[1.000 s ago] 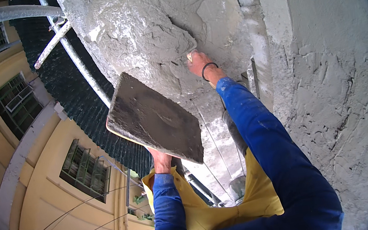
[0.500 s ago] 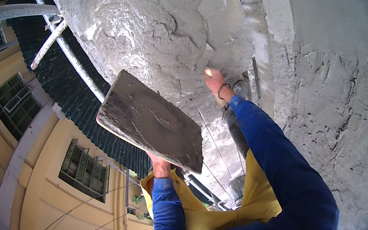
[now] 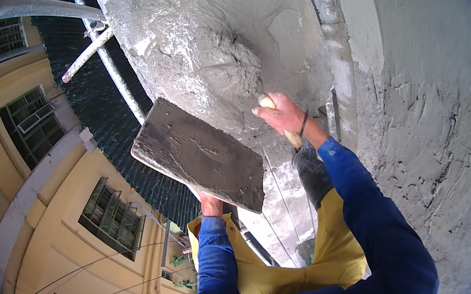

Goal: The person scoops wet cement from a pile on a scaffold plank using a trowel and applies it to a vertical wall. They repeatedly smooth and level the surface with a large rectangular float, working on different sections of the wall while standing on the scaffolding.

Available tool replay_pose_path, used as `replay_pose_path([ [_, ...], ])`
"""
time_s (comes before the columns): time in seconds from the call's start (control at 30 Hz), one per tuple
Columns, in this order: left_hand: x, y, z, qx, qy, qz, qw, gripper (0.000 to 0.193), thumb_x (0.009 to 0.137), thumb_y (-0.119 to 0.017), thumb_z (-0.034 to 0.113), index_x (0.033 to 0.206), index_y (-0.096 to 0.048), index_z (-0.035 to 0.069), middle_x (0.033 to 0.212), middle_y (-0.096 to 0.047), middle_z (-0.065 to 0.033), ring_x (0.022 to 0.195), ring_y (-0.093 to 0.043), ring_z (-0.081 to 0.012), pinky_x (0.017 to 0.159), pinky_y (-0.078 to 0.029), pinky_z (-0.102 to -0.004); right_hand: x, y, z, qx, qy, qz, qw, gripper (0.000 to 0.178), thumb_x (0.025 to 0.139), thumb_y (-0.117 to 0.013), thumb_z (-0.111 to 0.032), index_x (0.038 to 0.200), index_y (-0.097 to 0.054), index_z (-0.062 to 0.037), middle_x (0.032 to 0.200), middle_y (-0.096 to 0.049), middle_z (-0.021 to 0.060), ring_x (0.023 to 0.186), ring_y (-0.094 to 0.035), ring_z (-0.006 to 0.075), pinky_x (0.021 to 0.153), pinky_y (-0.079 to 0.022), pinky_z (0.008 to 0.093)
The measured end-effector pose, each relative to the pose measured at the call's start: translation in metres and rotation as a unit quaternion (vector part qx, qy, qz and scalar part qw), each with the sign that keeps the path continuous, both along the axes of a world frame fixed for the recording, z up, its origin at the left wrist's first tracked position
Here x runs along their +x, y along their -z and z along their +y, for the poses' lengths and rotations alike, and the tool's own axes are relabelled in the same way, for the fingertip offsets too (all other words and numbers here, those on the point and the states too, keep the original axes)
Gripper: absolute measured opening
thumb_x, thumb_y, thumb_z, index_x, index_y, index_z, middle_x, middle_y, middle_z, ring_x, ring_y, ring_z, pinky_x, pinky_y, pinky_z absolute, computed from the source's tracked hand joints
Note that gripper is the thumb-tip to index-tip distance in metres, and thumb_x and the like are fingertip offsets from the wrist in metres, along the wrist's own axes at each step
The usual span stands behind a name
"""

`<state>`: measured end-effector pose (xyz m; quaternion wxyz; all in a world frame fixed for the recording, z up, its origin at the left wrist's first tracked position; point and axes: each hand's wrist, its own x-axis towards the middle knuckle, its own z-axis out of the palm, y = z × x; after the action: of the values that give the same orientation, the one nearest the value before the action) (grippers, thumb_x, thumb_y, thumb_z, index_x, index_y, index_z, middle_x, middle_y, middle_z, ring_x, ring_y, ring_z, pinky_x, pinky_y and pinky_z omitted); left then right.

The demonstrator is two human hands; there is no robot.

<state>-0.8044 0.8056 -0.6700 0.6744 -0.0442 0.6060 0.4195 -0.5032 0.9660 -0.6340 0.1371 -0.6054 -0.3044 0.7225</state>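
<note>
My left hand (image 3: 211, 204) is closed on a plasterer's hawk (image 3: 203, 154), a rectangular board held tilted at centre. A thin grey film of wet mortar coats its upper face, and the grip below is hidden. My right hand (image 3: 284, 115) is wrapped round the pale wooden handle of a trowel (image 3: 294, 139), to the right of the hawk. The trowel's blade cannot be made out against the mortar. Just beyond this hand rises a heap of wet grey mortar (image 3: 218, 68), rough and shiny, spread over a broad surface.
A plastered wall (image 3: 424, 120) runs along the right, scored lower down. Metal scaffold pipes (image 3: 117, 79) stand at the upper left, beside a dark corrugated roof (image 3: 109, 146). Farther down is a yellow building (image 3: 71, 218) with barred windows. A dark boot (image 3: 314, 178) shows below my right hand.
My right hand has drawn back toward me with the trowel, and the mortar heap's near edge has bulged and roughened. The hawk has shifted slightly right with my left hand. The whole view has shifted too.
</note>
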Motion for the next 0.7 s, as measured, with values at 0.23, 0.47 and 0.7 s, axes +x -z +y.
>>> replay_pose_path([
  [0.23, 0.053, 0.019, 0.037, 0.027, 0.030, -0.059, 0.997, 0.055, 0.101, -0.038, 0.046, 0.140, -0.046, 0.008, 0.140, -0.052, -0.0104, 0.127, -0.048, -0.0303, 0.108, -0.040, -0.0439, -0.032, -0.171, -0.053, 0.212, -0.149, -0.107, 0.960, 0.029, 0.092, -0.060, -0.017, 0.107, -0.046, 0.0029, 0.072, -0.062, 0.0252, 0.065, -0.065, 0.0426, 0.056, -0.050, 0.0476],
  [0.47, 0.073, 0.032, 0.028, -0.022, 0.060, -0.144, 0.987, 0.053, 0.101, -0.039, 0.043, 0.139, -0.046, 0.008, 0.139, -0.052, -0.0103, 0.126, -0.049, -0.0298, 0.108, -0.041, -0.0434, -0.069, -0.228, -0.098, 0.125, -0.177, -0.189, 0.958, 0.028, 0.093, -0.060, -0.020, 0.104, -0.046, 0.0025, 0.073, -0.065, 0.0255, 0.067, -0.065, 0.0442, 0.059, -0.052, 0.0509],
  [0.7, 0.030, 0.035, 0.027, -0.027, 0.060, -0.118, 0.991, 0.051, 0.100, -0.041, 0.041, 0.138, -0.047, 0.008, 0.137, -0.053, -0.0101, 0.125, -0.049, -0.0293, 0.107, -0.041, -0.0429, 0.005, -0.210, -0.128, 0.096, 0.170, 0.028, 0.980, 0.021, 0.098, -0.052, -0.014, 0.113, -0.050, 0.0008, 0.077, -0.055, 0.0032, 0.065, -0.052, 0.0093, 0.059, -0.046, 0.0265],
])
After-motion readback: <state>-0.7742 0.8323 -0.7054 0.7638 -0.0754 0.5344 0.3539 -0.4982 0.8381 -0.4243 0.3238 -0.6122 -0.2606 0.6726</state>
